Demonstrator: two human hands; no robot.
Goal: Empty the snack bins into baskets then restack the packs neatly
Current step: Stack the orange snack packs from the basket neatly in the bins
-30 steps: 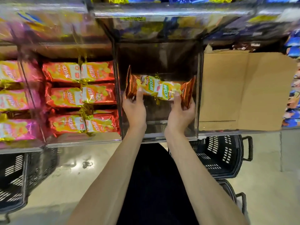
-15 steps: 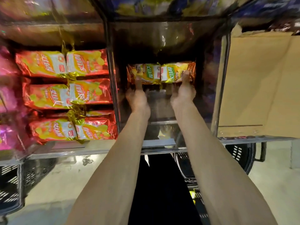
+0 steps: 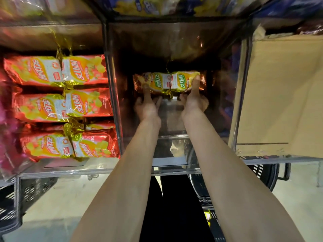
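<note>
Left hand (image 3: 147, 106) and right hand (image 3: 193, 100) reach deep into the clear middle bin (image 3: 114, 109), arms straight. Each grips one end of a pair of snack packs (image 3: 167, 82) near the back wall, with open room in front of it. Red packs (image 3: 57, 105) fill the left bin (image 3: 52, 165) in three rows. Cardboard (image 3: 283, 95) lines the right one. Black baskets (image 3: 269, 175) sit on the floor below.

A shop: clear bins (image 3: 111, 102) of snack packs (image 3: 57, 70), baskets (image 3: 269, 173)
</note>
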